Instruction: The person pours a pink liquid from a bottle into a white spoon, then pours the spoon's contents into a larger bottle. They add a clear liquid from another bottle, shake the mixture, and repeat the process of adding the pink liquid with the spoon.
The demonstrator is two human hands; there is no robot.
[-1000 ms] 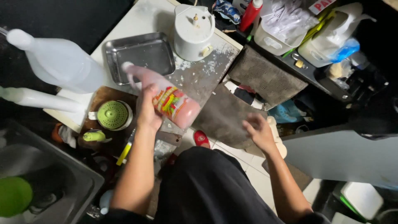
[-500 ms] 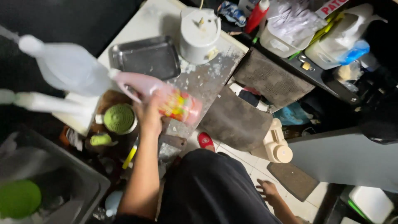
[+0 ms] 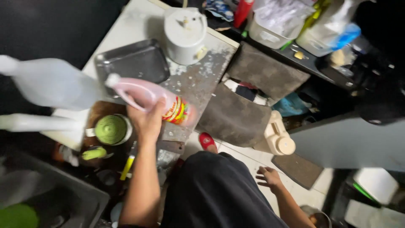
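Head-camera view looking down on a cluttered kitchen corner. The left hand [image 3: 145,120] is wrapped around the body of a pink bottle [image 3: 152,99], which lies nearly on its side above the counter [image 3: 198,80], its pale cap pointing toward ten o'clock and its coloured label toward four o'clock. The bottle hangs over the counter's near edge, just above a green-lidded jar [image 3: 112,129] at seven o'clock of the hand and beside a dark metal tray [image 3: 133,63] at twelve o'clock. A white cylindrical appliance [image 3: 184,33] stands at one o'clock of the tray. The right hand [image 3: 268,176] hangs low beside the dark-clothed leg, fingers loosely spread, holding nothing. A beige jug [image 3: 278,135] sits on the floor at twelve o'clock of that hand. The step in hand appears to be carrying or tipping the bottle; setting it down would call for turning it upright over a bare patch of counter.
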